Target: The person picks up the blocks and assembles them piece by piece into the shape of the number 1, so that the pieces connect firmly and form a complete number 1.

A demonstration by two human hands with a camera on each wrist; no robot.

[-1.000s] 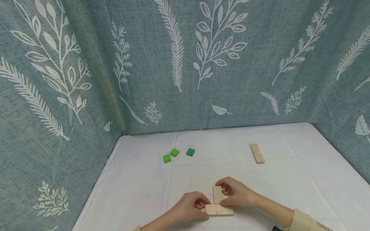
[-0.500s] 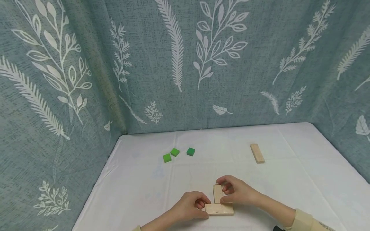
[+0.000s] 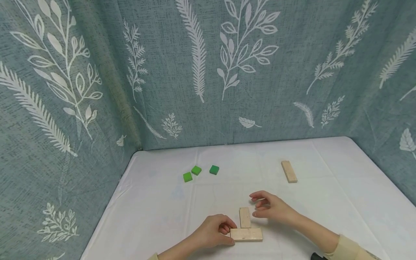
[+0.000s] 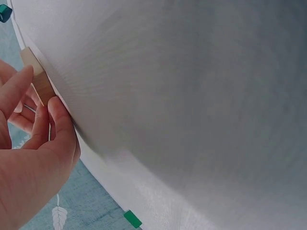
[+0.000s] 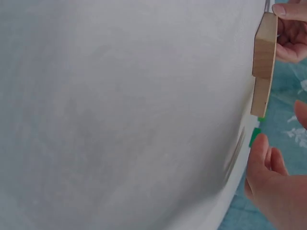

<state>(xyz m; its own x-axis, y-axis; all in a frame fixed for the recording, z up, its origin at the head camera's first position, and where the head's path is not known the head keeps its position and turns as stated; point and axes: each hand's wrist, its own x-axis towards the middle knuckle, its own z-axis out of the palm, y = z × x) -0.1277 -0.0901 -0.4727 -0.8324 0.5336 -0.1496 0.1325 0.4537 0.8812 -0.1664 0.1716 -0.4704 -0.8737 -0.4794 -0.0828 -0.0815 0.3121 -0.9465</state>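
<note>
A left hand [image 3: 216, 231] pinches one end of a wooden block [image 3: 246, 234] that lies on a white tablecloth [image 3: 156, 216] against a second block [image 3: 245, 217], the right hand [image 3: 274, 209] loose-fingered and empty nearby; both blocks look light, stiff and best gripped across their long edges.

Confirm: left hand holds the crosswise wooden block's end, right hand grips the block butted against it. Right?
Not quite: the right hand grips nothing; the head view shows it apart from the butted block. The left hand does hold the end of the crosswise block.
</note>
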